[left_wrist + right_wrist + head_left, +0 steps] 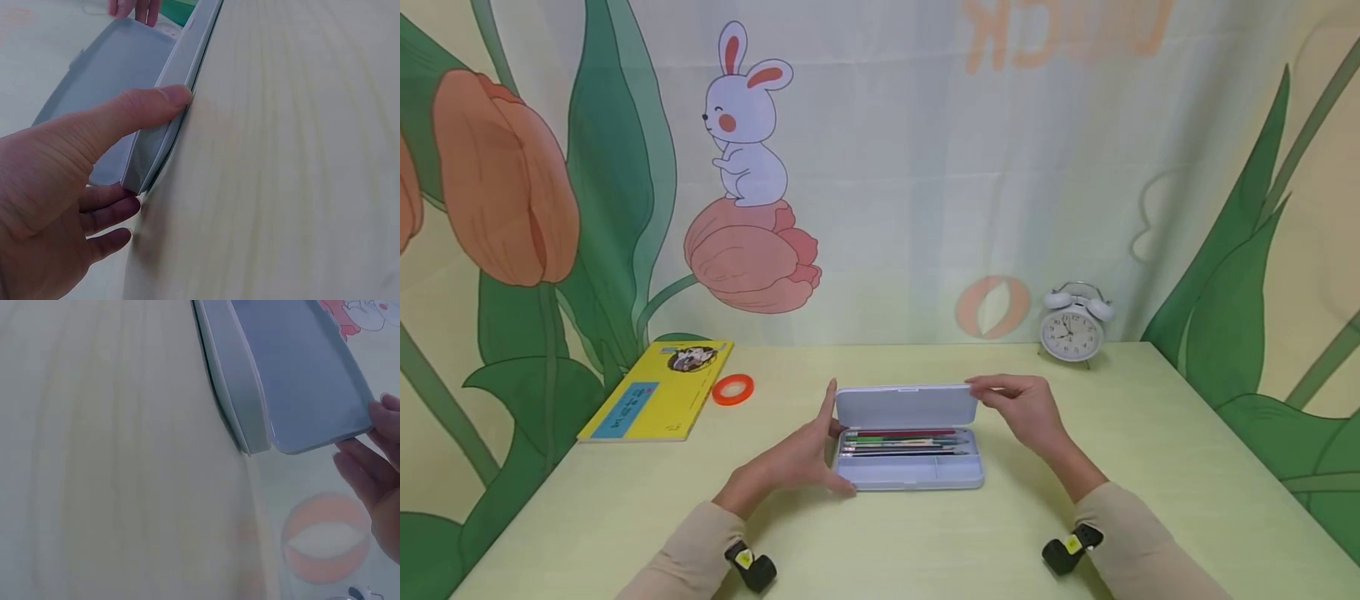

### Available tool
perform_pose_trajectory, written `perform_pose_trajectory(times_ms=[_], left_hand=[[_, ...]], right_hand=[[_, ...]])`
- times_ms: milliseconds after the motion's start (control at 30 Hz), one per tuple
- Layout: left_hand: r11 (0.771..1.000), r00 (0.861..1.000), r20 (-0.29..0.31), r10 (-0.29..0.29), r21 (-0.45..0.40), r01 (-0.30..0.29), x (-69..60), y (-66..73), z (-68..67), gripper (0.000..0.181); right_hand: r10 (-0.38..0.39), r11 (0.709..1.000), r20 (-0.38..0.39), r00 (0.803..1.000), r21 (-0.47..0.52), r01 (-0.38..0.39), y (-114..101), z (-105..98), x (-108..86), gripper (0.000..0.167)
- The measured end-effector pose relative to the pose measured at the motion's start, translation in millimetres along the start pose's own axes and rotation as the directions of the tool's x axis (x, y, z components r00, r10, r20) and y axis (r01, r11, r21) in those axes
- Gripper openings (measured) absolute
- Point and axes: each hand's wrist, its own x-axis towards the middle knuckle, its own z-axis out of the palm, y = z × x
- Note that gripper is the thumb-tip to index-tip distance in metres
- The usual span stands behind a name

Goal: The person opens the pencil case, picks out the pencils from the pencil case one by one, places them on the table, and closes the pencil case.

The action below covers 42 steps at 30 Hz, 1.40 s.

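A pale grey-blue pencil case (887, 482) lies on the table with its lid (906, 408) raised. Several pencils (902, 443) lie side by side in the back part of its base; a narrow compartment runs along the front. My left hand (801, 454) holds the case's left end. Its thumb lies against the front wall, and the other fingers are at the left side, as the left wrist view shows. At the lid's upper right corner, my right hand (1018, 407) pinches the rim between thumb and fingers, also visible in the right wrist view (381, 456).
Left of the case are a yellow book (662, 392) and a roll of orange tape (732, 389). A white twin-bell alarm clock (1072, 329) stands at the back right. Behind the table hangs a printed curtain (887, 167) with a rabbit and tulips.
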Motion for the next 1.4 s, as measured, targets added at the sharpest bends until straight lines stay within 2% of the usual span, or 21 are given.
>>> perform_pose_trajectory(times_ms=[133, 233, 300, 400, 467, 533, 633, 733, 833, 933, 1067, 1233, 1400], left_hand=[[1.0, 1.0, -0.003, -0.006, 0.003, 0.006, 0.4, -0.4, 0.1, 0.154], [1.0, 1.0, -0.006, -0.004, -0.007, 0.004, 0.2, -1.1, 0.0, 0.154], [1.0, 1.0, -0.007, -0.005, -0.01, 0.005, -0.4, -1.1, 0.0, 0.154], [1.0, 1.0, -0.006, -0.01, -0.013, 0.01, -0.8, -1.1, -0.1, 0.154], [1.0, 1.0, -0.002, -0.017, -0.011, 0.017, -0.8, -1.0, 0.0, 0.153], [0.999, 0.999, 0.002, -0.035, -0.006, 0.035, -0.9, -0.7, 0.2, 0.152], [0.998, 0.998, 0.01, -0.063, 0.001, 0.063, -1.1, -0.4, 0.6, 0.149], [0.997, 0.997, 0.014, -0.081, 0.009, 0.081, -1.4, 0.0, 0.7, 0.148], [0.996, 0.996, 0.016, -0.087, 0.012, 0.087, -1.1, 0.1, 0.7, 0.147], [0.996, 0.995, 0.02, -0.093, 0.008, 0.093, -1.2, 1.0, 0.1, 0.147], [0.997, 0.996, 0.03, -0.079, 0.004, 0.079, -1.6, 0.7, -0.7, 0.145], [1.0, 0.999, 0.051, -0.011, 0.013, 0.011, -1.3, -1.8, -2.2, 0.133], [0.998, 0.997, 0.067, -0.03, 0.048, 0.027, -2.8, -1.9, -3.8, 0.117]], right_hand=[[-0.075, 0.987, 0.057, 0.996, -0.139, 0.083, -1, 1, 0.1, 0.028], [-0.049, 0.98, 0.175, 0.983, -0.182, 0.081, 0, 0, 0.0, 0.052], [-0.003, 0.973, 0.269, 0.963, -0.221, 0.064, 0, 0, -0.5, 0.074], [0.085, 0.958, 0.383, 0.92, -0.285, 0.03, -1, 0, -2.0, 0.104], [0.151, 0.949, 0.432, 0.889, -0.315, -0.008, -1, 1, -3.8, 0.118], [0.185, 0.943, 0.469, 0.864, -0.332, -0.022, -2, 2, -6.0, 0.125], [0.212, 0.935, 0.526, 0.824, -0.355, -0.014, -2, 2, -9.8, 0.131], [0.211, 0.927, 0.571, 0.793, -0.374, 0.022, -1, 1, -12.6, 0.133], [0.22, 0.913, 0.599, 0.77, -0.404, 0.053, -2, 1, -14.1, 0.134], [0.244, 0.907, 0.616, 0.749, -0.419, 0.049, -3, 1, -14.3, 0.133], [0.266, 0.907, 0.624, 0.735, -0.42, 0.029, -1, 0, -14.2, 0.129], [0.273, 0.917, 0.628, 0.729, -0.4, 0.001, 2, -2, -16.9, 0.122], [0.298, 0.895, 0.622, 0.724, -0.445, 0.013, 1, -1, -17.8, 0.117]])
